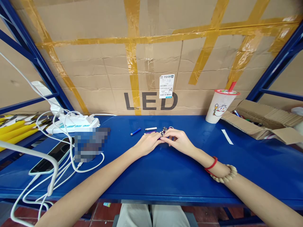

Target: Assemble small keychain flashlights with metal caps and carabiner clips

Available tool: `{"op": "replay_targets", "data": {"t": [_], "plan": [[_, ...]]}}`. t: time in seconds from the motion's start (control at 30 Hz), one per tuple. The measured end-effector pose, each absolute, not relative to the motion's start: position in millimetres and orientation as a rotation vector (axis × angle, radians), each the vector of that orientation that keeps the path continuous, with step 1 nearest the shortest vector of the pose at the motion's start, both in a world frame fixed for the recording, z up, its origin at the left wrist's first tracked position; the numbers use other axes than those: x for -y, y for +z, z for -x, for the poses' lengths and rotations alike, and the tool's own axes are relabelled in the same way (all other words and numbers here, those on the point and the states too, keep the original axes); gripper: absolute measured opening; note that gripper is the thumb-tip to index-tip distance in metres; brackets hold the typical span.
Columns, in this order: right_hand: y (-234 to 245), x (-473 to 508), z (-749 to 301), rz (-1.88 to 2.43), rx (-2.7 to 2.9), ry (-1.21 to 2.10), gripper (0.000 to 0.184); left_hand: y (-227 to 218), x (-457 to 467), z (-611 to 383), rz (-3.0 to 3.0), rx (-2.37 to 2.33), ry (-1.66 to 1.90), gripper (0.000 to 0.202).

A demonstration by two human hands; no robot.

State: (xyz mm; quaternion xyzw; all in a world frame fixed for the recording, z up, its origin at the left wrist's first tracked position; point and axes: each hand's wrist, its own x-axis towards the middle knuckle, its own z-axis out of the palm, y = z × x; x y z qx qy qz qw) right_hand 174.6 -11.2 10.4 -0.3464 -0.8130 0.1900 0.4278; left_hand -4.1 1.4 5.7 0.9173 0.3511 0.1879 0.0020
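My left hand (148, 143) and my right hand (178, 140) meet at the middle of the blue table (165, 176), fingertips pinched together on a small purple part (160, 136) that is mostly hidden. Just beyond the fingers lies a cluster of small metal parts (165, 130). A silver tube (151, 129), a purple tube (149, 132) and a small blue tube (135, 131) lie on the table to the left of them. My right wrist wears a red band and a bead bracelet (224, 175).
A lidded drink cup with a red straw (220, 105) stands at the back right, beside an open cardboard box (262, 121). A white power strip (73, 123) with cables, a phone (50, 156) and a blurred patch lie left. A cardboard wall marked LED closes the back.
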Motion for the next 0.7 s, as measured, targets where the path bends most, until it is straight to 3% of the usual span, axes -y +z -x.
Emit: {"op": "replay_targets", "data": {"t": [0.27, 0.7], "plan": [[11.6, 12.3, -179.1, 0.940, 1.848, 0.292, 0.035, 2.9, -4.2, 5.9, -2.733, -1.213, 0.622, 0.015], [8.1, 14.9, -177.9, 0.874, 2.187, -0.229, 0.025, 4.0, -5.5, 7.7, -2.771, -0.959, 0.764, 0.017]]}}
